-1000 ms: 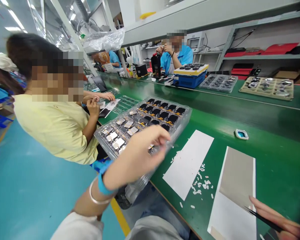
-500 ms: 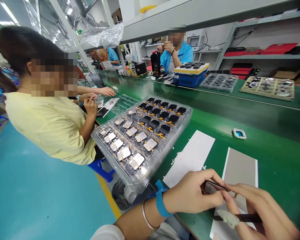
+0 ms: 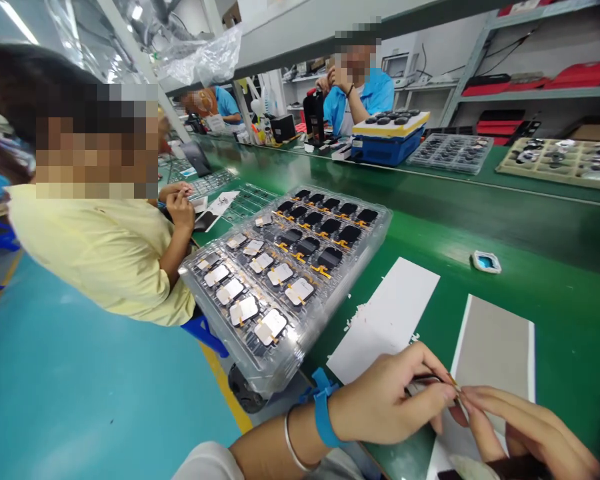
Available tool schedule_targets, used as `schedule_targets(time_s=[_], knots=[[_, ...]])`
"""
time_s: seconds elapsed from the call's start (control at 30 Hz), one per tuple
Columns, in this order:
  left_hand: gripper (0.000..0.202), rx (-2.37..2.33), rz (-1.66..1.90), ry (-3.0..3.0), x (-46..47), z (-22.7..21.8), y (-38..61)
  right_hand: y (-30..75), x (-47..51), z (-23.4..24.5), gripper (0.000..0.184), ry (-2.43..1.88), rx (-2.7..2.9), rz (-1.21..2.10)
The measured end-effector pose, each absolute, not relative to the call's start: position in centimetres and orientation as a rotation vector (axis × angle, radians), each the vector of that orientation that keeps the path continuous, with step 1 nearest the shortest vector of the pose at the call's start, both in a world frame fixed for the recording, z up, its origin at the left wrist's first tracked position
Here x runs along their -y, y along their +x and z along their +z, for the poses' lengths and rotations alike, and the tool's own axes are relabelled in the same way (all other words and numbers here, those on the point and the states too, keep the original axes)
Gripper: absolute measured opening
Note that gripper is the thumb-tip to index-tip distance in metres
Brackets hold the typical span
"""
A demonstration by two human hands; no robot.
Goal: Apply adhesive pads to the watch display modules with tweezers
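Observation:
My left hand is closed around a small, dark-edged display panel, gripping it by the edges between thumb and fingers. At the panel's right side, the thumb and index finger of my right hand pinch together, touching its edge near a small orange strip. A dark, slim tool with a whitish wrapping lies in my right palm, partly cut off by the bottom of the view. Below both hands is a grey sheet with white borders.
Left of my hands stands a stack of clear plastic trays with several display panels. A white card has small scraps along its edge. Farther back lies a small white-framed part. A co-worker in yellow sits at left.
The camera view has shifted slightly. My right hand's fingers have closed in on the panel's edge, and the dark tool has dropped lower, toward the bottom of the view.

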State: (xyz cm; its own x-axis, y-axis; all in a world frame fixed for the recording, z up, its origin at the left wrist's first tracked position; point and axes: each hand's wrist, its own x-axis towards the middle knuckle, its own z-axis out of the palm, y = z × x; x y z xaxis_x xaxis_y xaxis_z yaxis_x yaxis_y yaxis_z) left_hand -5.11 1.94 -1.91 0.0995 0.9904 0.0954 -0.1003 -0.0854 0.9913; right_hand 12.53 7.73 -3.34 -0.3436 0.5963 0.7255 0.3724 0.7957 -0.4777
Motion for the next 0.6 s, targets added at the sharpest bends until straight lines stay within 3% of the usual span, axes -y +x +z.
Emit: schedule_targets(time_s=[0.2,0.6], knots=[[0.015,-1.023,1.177,1.172,-1.5,-1.5,-5.3,11.3,-5.4,-0.3,0.013,-0.704,2.023,0.291],[0.013,-1.099,1.241,1.126,-1.5,-1.5,-5.7,10.8,-5.4,-0.6,0.018,-0.732,2.092,0.146]])
